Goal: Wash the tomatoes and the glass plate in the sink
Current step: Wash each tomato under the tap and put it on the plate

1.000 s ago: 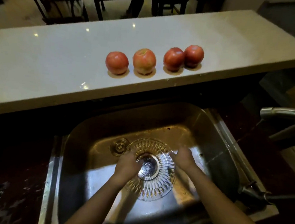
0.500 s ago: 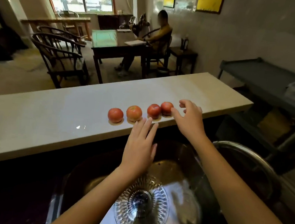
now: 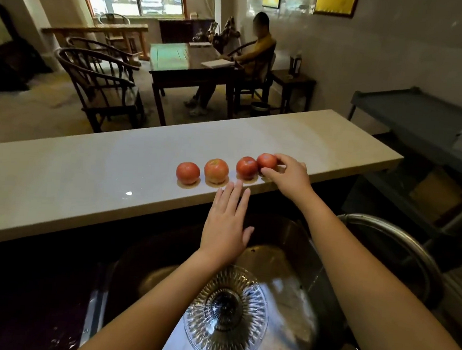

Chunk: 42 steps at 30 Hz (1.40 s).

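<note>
Gripping the rightmost tomato (image 3: 267, 161), the right hand (image 3: 287, 176) curls its thumb under the near side and its fingers over the top and right; the fruit sits on the counter (image 3: 85, 180), seemingly not yet lifted, and touches or all but touches the third tomato (image 3: 247, 167) on its left; the second tomato (image 3: 216, 171) and the leftmost tomato (image 3: 187, 172) stand apart from one another further along the same row, close to the counter's front edge. The left hand (image 3: 227, 224) is spread flat with straight fingers and holds nothing; it hovers over that front edge, just short of the row. The glass plate (image 3: 226, 312) lies on the bottom of the sink (image 3: 297, 235), below both forearms; a curved tap (image 3: 401, 243) arches in from the right; beyond the counter a seated person (image 3: 259, 47) is at a dark table (image 3: 178, 60).

The step looks like fetching the first tomato down for rinsing, so the washing of the fruit seems hardly begun. The nearest risk is the neighbour: pulling the held tomato away could nudge the third one; round fruit so near the edge may roll off and fall onto the plate. A slack grip carries the same danger; a tomato dropped from counter height could chip the glass or bruise itself. The free hand is well placed to block a roll.
</note>
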### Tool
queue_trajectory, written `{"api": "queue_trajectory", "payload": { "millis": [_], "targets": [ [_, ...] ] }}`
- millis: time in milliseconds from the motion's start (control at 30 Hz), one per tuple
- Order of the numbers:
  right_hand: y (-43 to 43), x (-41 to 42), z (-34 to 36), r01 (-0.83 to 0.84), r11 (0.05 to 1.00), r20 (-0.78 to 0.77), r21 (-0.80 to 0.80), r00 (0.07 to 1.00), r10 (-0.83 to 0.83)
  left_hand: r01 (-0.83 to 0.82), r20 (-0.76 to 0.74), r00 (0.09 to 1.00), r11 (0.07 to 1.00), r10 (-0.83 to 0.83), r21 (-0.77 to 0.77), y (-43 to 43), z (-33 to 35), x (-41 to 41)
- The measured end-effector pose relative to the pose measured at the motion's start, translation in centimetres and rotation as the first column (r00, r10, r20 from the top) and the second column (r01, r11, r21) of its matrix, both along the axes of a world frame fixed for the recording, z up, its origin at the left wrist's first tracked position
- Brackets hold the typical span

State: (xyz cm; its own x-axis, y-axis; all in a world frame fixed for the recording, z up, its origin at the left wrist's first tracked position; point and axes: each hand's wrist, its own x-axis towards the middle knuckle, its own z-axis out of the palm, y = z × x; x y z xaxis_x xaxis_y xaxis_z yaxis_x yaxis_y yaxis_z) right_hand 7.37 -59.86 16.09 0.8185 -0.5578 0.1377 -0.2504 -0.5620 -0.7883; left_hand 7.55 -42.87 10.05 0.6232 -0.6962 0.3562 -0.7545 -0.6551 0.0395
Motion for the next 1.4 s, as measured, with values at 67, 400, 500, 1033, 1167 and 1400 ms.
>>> {"api": "queue_trajectory", "payload": {
  "millis": [67,400,500,1033,1167,1400],
  "targets": [
    [0.3,-0.4,-0.1,-0.002,0.998,0.074,0.062,0.997,-0.003,-0.004,0.003,1.0,1.0,0.004,0.003,0.1,-0.2,0.1],
    [4.2,-11.6,-4.9,-0.07,0.843,0.274,0.534,0.957,-0.094,0.008,0.072,0.997,1.0,-0.009,0.008,0.4,-1.0,0.7],
    [4.3,-14.4,-8.0,-0.003,0.77,0.163,0.639,0.978,-0.131,0.001,0.094,0.996,1.0,-0.004,0.029,0.4,-1.3,0.8],
    [0.1,-15.9,-14.6,0.251,0.718,0.111,0.649,0.903,-0.416,-0.566,-0.74,-0.34,0.755,-0.58,-0.331,-11.5,-8.0,-8.3],
    [-0.4,-16.8,-14.9,0.334,0.802,0.088,0.496,0.899,-0.429,-0.694,-0.494,-0.563,0.704,-0.663,-0.154,-12.6,-9.2,-8.3],
    [-1.0,-17.5,-14.4,0.319,0.805,0.044,0.501,0.919,-0.391,-0.66,-0.591,-0.49,0.716,-0.641,-0.23,-13.6,-9.3,-8.0]
  ]
}}
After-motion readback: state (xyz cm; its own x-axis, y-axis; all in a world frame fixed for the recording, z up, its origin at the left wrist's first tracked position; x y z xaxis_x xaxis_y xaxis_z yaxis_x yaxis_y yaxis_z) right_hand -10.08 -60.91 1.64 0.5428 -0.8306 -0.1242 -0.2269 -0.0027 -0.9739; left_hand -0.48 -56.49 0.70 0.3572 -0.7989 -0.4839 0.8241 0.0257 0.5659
